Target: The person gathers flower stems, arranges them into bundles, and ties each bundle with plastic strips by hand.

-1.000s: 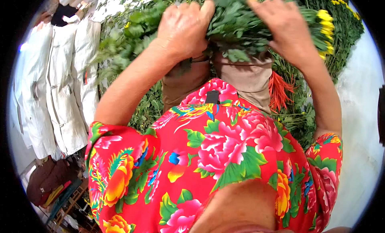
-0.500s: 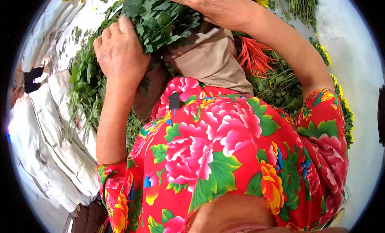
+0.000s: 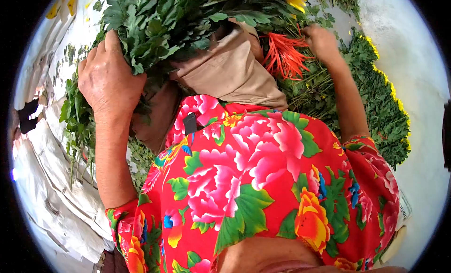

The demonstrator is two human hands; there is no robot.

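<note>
My left hand (image 3: 112, 78) is closed round the lower left end of a thick leafy bunch (image 3: 164, 26), which lies across my lap with a yellow flower (image 3: 297, 1) at its right end. My right hand (image 3: 322, 42) is at the upper right edge of a bundle of red strips (image 3: 285, 56), its fingers bent; whether they pinch a strip is too small to tell. The strips lie beside my knee, over cut green stems.
Piles of yellow-edged flowers (image 3: 383, 99) lie on the right by a pale floor (image 3: 423, 132). White sacks (image 3: 61, 179) lie on the left. Loose leafy stems (image 3: 77, 118) are beside my left forearm.
My right hand has left the bunch and moved right to the red strips. My left hand has shifted left along with the bunch, and the view has turned.
</note>
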